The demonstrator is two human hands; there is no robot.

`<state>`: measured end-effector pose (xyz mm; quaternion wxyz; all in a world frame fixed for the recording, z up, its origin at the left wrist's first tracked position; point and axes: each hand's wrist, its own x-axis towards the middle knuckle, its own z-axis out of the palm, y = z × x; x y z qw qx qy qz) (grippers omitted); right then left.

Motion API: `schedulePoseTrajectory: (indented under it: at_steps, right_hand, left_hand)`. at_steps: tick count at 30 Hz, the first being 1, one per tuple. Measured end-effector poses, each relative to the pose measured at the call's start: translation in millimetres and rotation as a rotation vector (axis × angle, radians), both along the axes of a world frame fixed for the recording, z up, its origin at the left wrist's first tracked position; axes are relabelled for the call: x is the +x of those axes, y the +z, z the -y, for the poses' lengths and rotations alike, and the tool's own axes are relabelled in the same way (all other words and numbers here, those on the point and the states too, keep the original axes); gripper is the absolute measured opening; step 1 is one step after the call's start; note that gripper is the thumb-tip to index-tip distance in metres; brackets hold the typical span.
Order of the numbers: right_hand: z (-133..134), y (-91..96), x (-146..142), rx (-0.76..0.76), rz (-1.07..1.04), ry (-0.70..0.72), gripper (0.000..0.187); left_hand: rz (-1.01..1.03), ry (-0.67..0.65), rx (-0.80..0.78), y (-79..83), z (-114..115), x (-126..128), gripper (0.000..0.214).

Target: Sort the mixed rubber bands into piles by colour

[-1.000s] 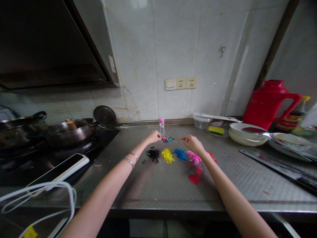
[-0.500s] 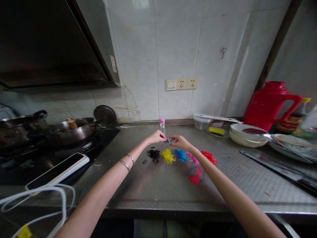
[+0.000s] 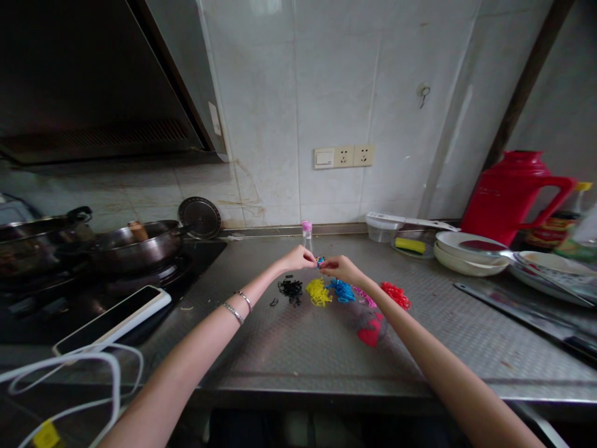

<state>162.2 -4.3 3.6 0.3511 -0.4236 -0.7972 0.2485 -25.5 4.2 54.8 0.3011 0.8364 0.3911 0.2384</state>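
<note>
Two bare hands met near the centre of the frame, above a grey metal table (image 3: 280, 358). The left hand (image 3: 301, 257) came in from the lower left, two silvery bracelets (image 3: 237, 306) on its wrist; the right hand (image 3: 344, 269) came in from the lower right. On each, the fingers were bunched near one another, their tips at a little cluster of multicoloured bands (image 3: 319, 261) between the hands; whether they were fully closed or gripping a band could not be told. Just below, running left to right, were piles of black bands (image 3: 291, 292), yellow bands (image 3: 318, 292), blue bands (image 3: 342, 290), pink bands (image 3: 364, 296), partly hidden by the right hand's arm, and red bands (image 3: 395, 295). A small clear bottle (image 3: 306, 238) with a pink cap stood just behind the hands. A red flask (image 3: 504, 202) stood at the right of the frame, and a pan (image 3: 140, 252) at the left.
</note>
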Motion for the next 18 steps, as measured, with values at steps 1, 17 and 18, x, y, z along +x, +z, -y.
schedulePoseTrajectory:
  at_steps: [1, 17, 18]
  right_hand:
    - [0, -0.2, 0, -0.004, -0.001, -0.001, 0.025]
    - [19, 14.7, 0, 0.072, 0.060, -0.079, 0.023]
    - [21, 14.1, -5, 0.092, 0.082, -0.070, 0.022]
  left_hand:
    - [0.001, -0.001, -0.002, -0.2, 1, 0, 0.018]
    - [-0.007, 0.047, 0.033, -1.1, -8, -35, 0.024]
    - [0.000, 0.057, 0.041, -1.0, -9, -36, 0.025]
